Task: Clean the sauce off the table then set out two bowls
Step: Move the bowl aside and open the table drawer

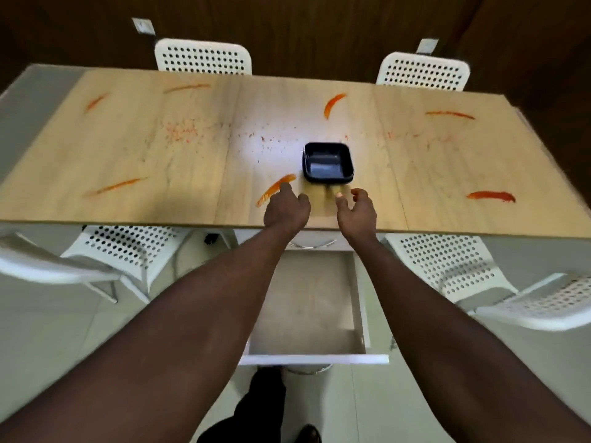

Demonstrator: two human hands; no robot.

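Observation:
A dark square bowl (pixel 327 163) sits on the wooden table (pixel 134 148) near its middle; it looks like a stack, but I cannot tell how many. Several orange-red sauce streaks mark the top, one (pixel 275 189) just left of the bowl, others at the far middle (pixel 333 104) and near right (pixel 491 196). My left hand (pixel 285 208) hovers near the front edge with loosely curled fingers, next to the near streak. My right hand (pixel 356 210) is beside it, fingers relaxed and apart, just short of the bowl. Neither hand holds anything.
A white drawer (pixel 307 358) stands pulled out under the table's front edge, between my arms, with nothing in it. White perforated chairs sit at the far side (pixel 203 57) (pixel 423 71) and at the near side (pixel 128 247) (pixel 454 260). Fine sauce specks (pixel 180 131) dot the tabletop.

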